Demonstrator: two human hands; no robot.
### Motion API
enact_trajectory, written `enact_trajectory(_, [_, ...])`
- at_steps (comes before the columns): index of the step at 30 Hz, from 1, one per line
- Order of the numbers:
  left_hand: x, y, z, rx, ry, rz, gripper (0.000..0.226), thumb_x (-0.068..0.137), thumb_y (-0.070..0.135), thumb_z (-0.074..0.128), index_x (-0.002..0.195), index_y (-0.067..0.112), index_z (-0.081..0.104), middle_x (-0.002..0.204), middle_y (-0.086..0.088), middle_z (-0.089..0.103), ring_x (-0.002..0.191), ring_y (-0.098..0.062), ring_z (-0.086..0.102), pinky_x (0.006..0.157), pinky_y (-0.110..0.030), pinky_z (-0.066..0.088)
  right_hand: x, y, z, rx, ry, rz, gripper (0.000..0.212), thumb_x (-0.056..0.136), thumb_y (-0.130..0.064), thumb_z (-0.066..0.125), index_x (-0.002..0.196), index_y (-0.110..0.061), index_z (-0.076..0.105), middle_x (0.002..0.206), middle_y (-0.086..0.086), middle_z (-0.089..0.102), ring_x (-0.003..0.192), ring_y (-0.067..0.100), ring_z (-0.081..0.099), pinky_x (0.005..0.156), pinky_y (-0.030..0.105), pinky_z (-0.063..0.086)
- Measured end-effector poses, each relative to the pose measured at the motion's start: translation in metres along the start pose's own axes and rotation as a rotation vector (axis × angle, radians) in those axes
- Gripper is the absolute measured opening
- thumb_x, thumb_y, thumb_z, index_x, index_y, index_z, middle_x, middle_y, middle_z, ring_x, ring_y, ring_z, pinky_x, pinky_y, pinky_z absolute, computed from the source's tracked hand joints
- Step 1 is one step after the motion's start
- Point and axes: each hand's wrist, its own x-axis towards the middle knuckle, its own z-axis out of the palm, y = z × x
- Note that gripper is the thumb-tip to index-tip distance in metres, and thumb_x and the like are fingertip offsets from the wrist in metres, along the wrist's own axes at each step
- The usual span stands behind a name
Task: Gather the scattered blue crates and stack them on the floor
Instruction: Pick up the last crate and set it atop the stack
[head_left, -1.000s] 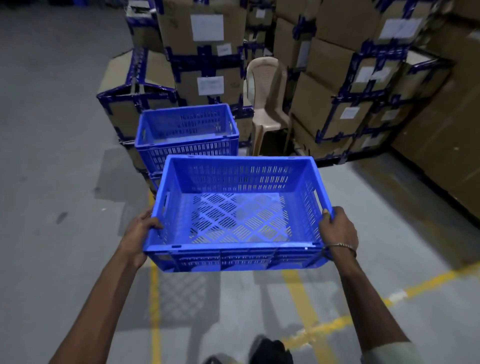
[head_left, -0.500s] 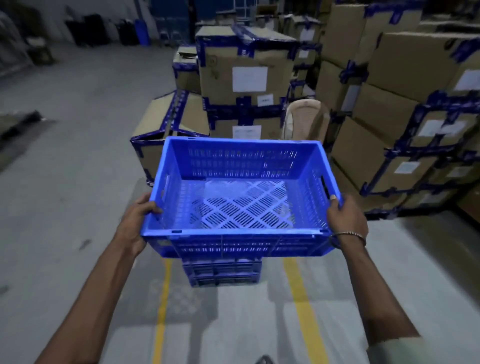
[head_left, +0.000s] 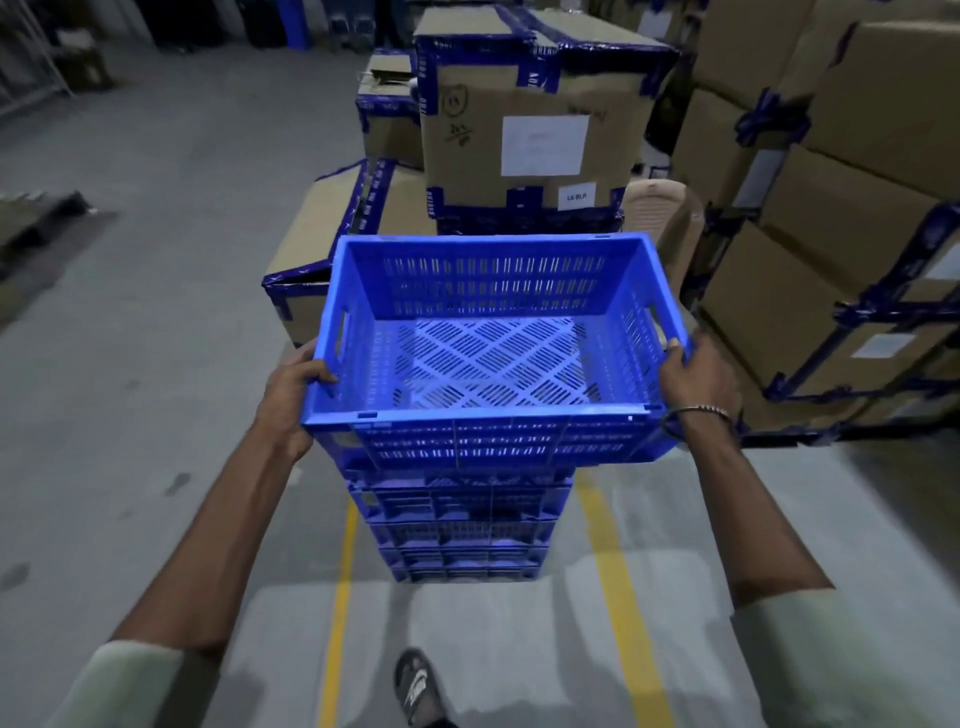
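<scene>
I hold an empty blue slotted crate (head_left: 488, 364) level in both hands, right over a stack of blue crates (head_left: 460, 530) that stands on the grey floor. My left hand (head_left: 288, 395) grips its left rim near the handle slot. My right hand (head_left: 698, 376), with a metal bangle on the wrist, grips the right rim. Whether the held crate rests on the stack or hangs just above it, I cannot tell. Most of the stack's top is hidden under the held crate.
Taped cardboard boxes (head_left: 530, 130) stand right behind the stack, and more boxes (head_left: 831, 208) line the right side. A beige plastic chair (head_left: 662, 223) sits between them. Two yellow floor lines (head_left: 618, 597) run under the stack. My sandalled foot (head_left: 415, 686) is near the bottom edge.
I have walked up to the stack with the crate and brought it over the stack's top. The stack, once ahead and to the left, now sits directly beneath the crate.
</scene>
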Motion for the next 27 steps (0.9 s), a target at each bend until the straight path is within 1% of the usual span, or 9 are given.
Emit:
enact_trajectory(2, [0.022, 0.001, -0.005, -0.014, -0.007, -0.022, 0.061, 0.073, -0.001, 0.050, 0.127, 0.019, 0.070, 0.126, -0.016, 0.070, 0.100, -0.035, 0.068, 0.078, -0.046, 0.058, 0.008, -0.012, 0.012, -0.017, -0.007, 0.012, 0.035, 0.099, -0.040, 0.045, 0.115, -0.011, 0.056, 0.112, 0.024, 0.066, 0.102, 0.046, 0.062, 0.075, 0.043, 0.045])
enact_trajectory(5, [0.056, 0.005, -0.010, -0.008, -0.047, -0.055, 0.070, 0.069, -0.001, 0.051, 0.135, 0.016, 0.066, 0.141, -0.026, 0.062, 0.107, -0.040, 0.065, 0.086, -0.051, 0.057, 0.022, -0.029, 0.030, -0.031, -0.019, 0.039, 0.037, 0.098, -0.041, 0.046, 0.121, -0.013, 0.056, 0.116, 0.025, 0.066, 0.105, 0.046, 0.062, 0.080, 0.046, 0.047])
enact_trajectory(7, [0.075, 0.003, -0.014, 0.002, -0.056, -0.083, 0.069, 0.070, -0.002, 0.050, 0.135, 0.015, 0.066, 0.141, -0.026, 0.062, 0.107, -0.041, 0.065, 0.086, -0.054, 0.056, 0.028, -0.037, 0.042, -0.062, -0.031, 0.055, 0.039, 0.099, -0.040, 0.047, 0.122, -0.011, 0.056, 0.119, 0.027, 0.064, 0.109, 0.047, 0.060, 0.085, 0.047, 0.047])
enact_trajectory(10, [0.096, -0.002, -0.022, 0.020, -0.035, -0.137, 0.072, 0.068, 0.001, 0.054, 0.137, 0.021, 0.067, 0.143, -0.022, 0.063, 0.116, -0.047, 0.064, 0.098, -0.068, 0.050, 0.033, -0.044, 0.060, -0.122, -0.067, 0.093, 0.039, 0.099, -0.039, 0.046, 0.119, -0.007, 0.057, 0.120, 0.029, 0.063, 0.112, 0.048, 0.058, 0.086, 0.047, 0.046])
enact_trajectory(12, [0.106, -0.003, -0.028, 0.030, -0.050, -0.157, 0.076, 0.065, 0.004, 0.058, 0.138, 0.020, 0.066, 0.143, -0.021, 0.063, 0.122, -0.051, 0.061, 0.101, -0.071, 0.046, 0.037, -0.045, 0.069, -0.134, -0.081, 0.109, 0.040, 0.098, -0.040, 0.045, 0.116, -0.007, 0.059, 0.120, 0.029, 0.063, 0.111, 0.048, 0.059, 0.086, 0.046, 0.047])
enact_trajectory(15, [0.116, 0.002, -0.030, 0.017, -0.050, -0.179, 0.074, 0.064, 0.005, 0.060, 0.137, 0.021, 0.067, 0.143, -0.021, 0.063, 0.115, -0.048, 0.064, 0.101, -0.074, 0.044, 0.044, -0.049, 0.077, -0.158, -0.097, 0.101, 0.040, 0.099, -0.039, 0.044, 0.116, -0.006, 0.059, 0.119, 0.030, 0.064, 0.110, 0.048, 0.060, 0.087, 0.047, 0.047])
enact_trajectory(20, [0.122, 0.008, -0.032, -0.030, -0.026, -0.183, 0.075, 0.065, 0.003, 0.057, 0.137, 0.019, 0.066, 0.144, -0.023, 0.062, 0.111, -0.046, 0.064, 0.100, -0.070, 0.046, 0.048, -0.062, 0.082, -0.180, -0.109, 0.078, 0.039, 0.100, -0.038, 0.041, 0.124, -0.009, 0.053, 0.120, 0.031, 0.062, 0.111, 0.050, 0.059, 0.090, 0.051, 0.047])
enact_trajectory(24, [0.124, 0.007, -0.037, -0.016, 0.001, -0.196, 0.075, 0.064, 0.002, 0.055, 0.136, 0.019, 0.067, 0.144, -0.022, 0.062, 0.110, -0.043, 0.064, 0.100, -0.065, 0.048, 0.051, -0.074, 0.090, -0.196, -0.160, 0.061, 0.036, 0.102, -0.036, 0.039, 0.121, -0.008, 0.050, 0.119, 0.031, 0.062, 0.109, 0.051, 0.059, 0.087, 0.050, 0.047])
enact_trajectory(27, [0.122, 0.010, -0.037, -0.009, 0.015, -0.186, 0.073, 0.069, 0.000, 0.050, 0.137, 0.019, 0.066, 0.136, -0.016, 0.069, 0.103, -0.039, 0.068, 0.088, -0.054, 0.057, 0.053, -0.079, 0.092, -0.200, -0.204, 0.056, 0.035, 0.101, -0.035, 0.039, 0.122, -0.009, 0.050, 0.121, 0.030, 0.061, 0.111, 0.050, 0.059, 0.088, 0.049, 0.046])
